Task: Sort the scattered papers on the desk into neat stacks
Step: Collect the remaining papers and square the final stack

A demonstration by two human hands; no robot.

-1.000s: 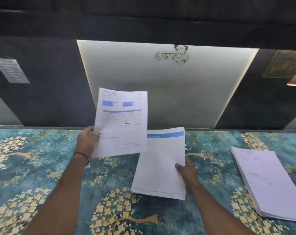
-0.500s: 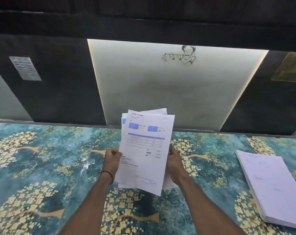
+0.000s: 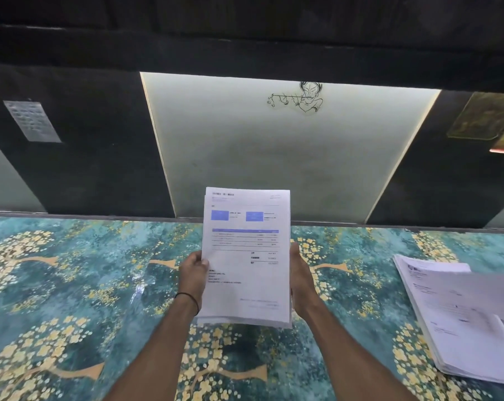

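Note:
A small bundle of white papers (image 3: pixel 246 270) stands upright above the middle of the desk (image 3: pixel 71 299), its top sheet printed with blue boxes and a blue bar. My left hand (image 3: pixel 193 272) grips the bundle's left edge and my right hand (image 3: pixel 301 282) grips its right edge, so the sheets are squared between them. The sheets behind the top one show only as thin edges at the right and bottom. A thicker stack of white papers (image 3: pixel 464 322) lies flat on the desk at the right.
The desk carries a teal cover with gold tree patterns. Behind it rises a dark wall with a lit pale panel (image 3: pixel 273 146) bearing a line drawing. A small notice (image 3: pixel 31 121) hangs at left and pictures (image 3: pixel 487 117) at right.
One second ago each hand held a separate sheet. They came together, and the skewed sheets are now lined up into one even bundle held upright between both hands.

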